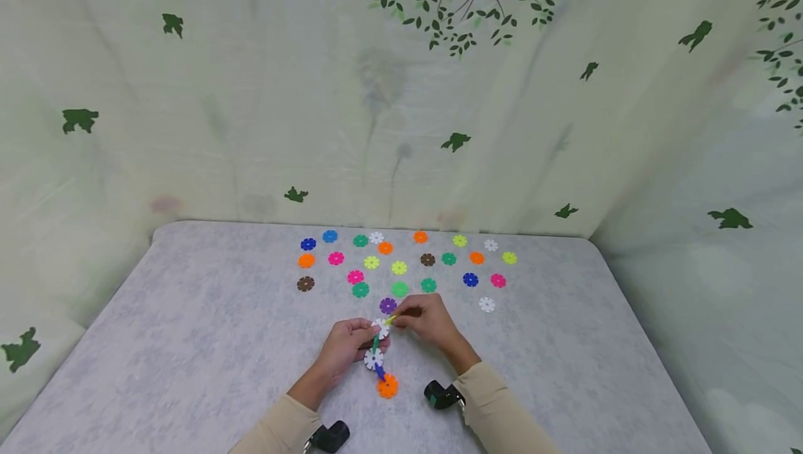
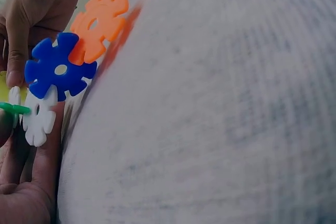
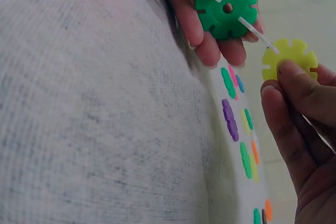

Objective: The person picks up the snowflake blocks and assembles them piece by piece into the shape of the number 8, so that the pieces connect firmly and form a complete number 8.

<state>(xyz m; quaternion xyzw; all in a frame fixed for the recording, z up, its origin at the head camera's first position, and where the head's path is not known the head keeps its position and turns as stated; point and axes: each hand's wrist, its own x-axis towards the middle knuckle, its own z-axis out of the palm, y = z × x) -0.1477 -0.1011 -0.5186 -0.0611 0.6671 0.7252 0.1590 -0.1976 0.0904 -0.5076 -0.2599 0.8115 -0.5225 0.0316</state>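
Grey mottled cloth-covered desk (image 1: 188,342): carries all parts, set in front of a leaf-printed pale green curtain (image 1: 251,105).

Loose stock of flat plastic snowflake-shaped discs in mixed colours (image 1: 401,262): spread in rows at the far middle of the desk, well apart from the hands (about two dozen by rough count, none interlocked as far as visible).

Interlocked chain of snowflake discs (image 1: 378,356): held just above the desk, near its front middle. Order from the near end: orange (image 2: 98,23), blue (image 2: 59,67), white (image 2: 38,120), green (image 3: 227,8), white again. Judged partly built: five joined, most stock unused.

Left hand (image 1: 347,349): fingers curled round the chain at the green disc, grip clamped.

Right hand (image 1: 426,320): fingertips pinching a yellow-green snowflake disc (image 3: 290,59) at the chain's far end, meeting the last white disc's edge. Seating in the slot not confirmable.
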